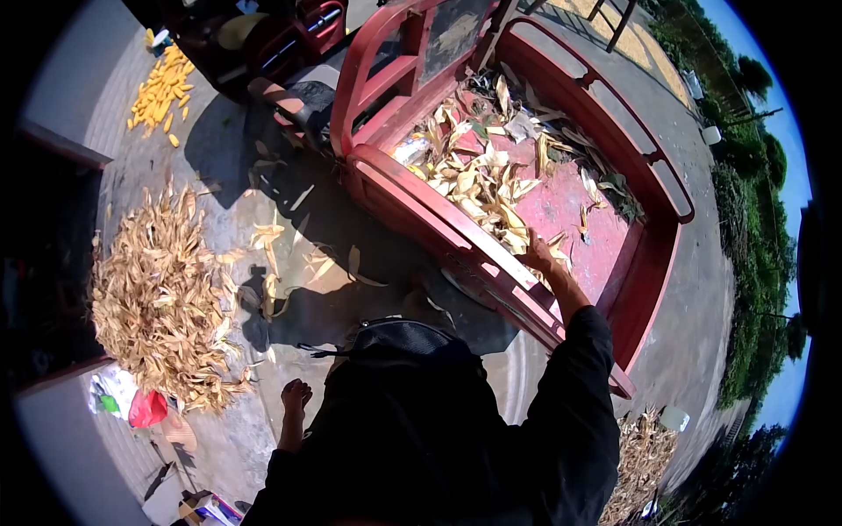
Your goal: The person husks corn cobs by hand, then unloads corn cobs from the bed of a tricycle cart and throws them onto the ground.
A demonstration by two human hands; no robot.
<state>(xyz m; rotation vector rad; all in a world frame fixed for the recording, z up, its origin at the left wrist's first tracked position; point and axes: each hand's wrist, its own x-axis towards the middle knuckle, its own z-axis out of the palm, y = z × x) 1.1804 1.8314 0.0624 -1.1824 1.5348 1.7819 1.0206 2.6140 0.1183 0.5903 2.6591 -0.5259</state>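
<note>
My right hand reaches over the near side wall of a red cargo tricycle bed. It is at the edge of the dry corn husks scattered on the bed floor. Its fingers are small and partly lost against the husks, so I cannot make out whether they grip any. Low beside my body, my left hand hangs with its fingers curled in and nothing visible in it. The concrete floor lies below it.
A large husk heap lies on the left, with loose husks near the cart. Yellow corn cobs are piled at the upper left. A red bag sits below the heap. Another husk pile is at the lower right.
</note>
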